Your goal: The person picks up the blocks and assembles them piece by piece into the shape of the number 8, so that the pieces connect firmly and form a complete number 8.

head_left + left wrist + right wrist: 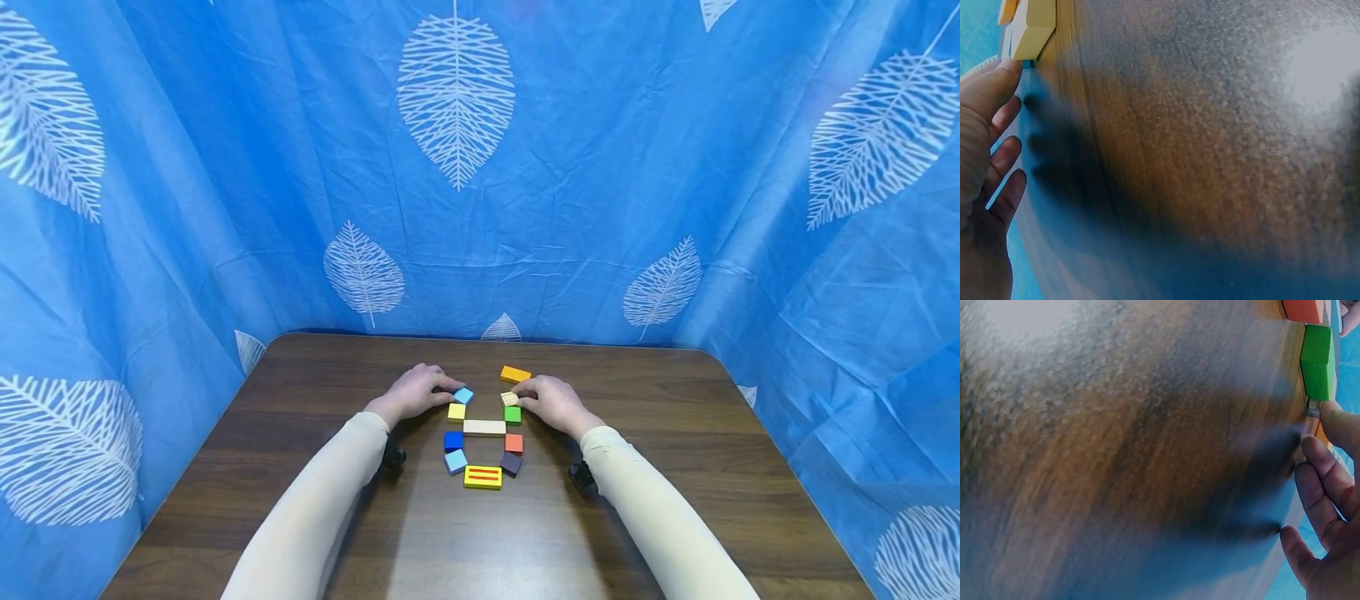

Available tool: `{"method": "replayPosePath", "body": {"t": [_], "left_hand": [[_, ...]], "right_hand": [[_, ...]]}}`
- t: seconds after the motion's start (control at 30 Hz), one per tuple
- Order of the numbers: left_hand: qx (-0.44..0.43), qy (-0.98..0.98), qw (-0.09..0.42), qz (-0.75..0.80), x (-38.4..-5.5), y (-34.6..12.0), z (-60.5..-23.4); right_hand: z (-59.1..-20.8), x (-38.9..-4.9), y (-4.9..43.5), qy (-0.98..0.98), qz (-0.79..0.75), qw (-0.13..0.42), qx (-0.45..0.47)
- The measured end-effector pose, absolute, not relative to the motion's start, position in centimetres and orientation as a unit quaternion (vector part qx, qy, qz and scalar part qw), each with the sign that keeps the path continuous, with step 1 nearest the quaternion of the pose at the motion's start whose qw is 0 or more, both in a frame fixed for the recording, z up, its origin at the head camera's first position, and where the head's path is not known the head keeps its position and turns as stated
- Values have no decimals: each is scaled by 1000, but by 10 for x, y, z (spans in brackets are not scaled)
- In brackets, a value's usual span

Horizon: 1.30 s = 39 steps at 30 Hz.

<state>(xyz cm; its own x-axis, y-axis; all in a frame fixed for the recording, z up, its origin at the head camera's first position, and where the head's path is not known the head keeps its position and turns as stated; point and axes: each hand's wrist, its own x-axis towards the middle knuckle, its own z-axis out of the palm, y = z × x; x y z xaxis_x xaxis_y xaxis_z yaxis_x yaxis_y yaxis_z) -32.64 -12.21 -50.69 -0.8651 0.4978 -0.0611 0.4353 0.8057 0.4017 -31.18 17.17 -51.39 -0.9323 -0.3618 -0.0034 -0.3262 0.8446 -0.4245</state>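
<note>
At the far left of a ring of small blocks, my left hand [417,393] pinches a light blue block [464,396] between thumb and index finger. A yellow block [457,412] lies just nearer than it; the left wrist view shows this yellow block [1036,31] beside the thumb. Opposite, my right hand [553,403] pinches a cream striped block [509,399] with thumb and index finger. Next to that block lies a green block [512,416], also a green block [1318,361] above the thumb in the right wrist view. The other fingers of both hands are spread loosely.
An orange block [515,374] lies beyond the right fingertips. A long cream block [484,427] spans the middle. Nearer are blue [453,441], light blue [455,462], red [513,443], dark [511,463] and yellow red-striped [483,477] blocks. A blue curtain [525,167] stands behind the wooden table [675,467].
</note>
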Motion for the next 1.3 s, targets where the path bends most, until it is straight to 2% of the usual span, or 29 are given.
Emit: {"method": "replayPosePath", "body": {"t": [1.3], "left_hand": [[247, 948, 72, 189, -326, -122, -512]], "right_hand": [[-512, -309, 172, 959, -229, 51, -161]]}}
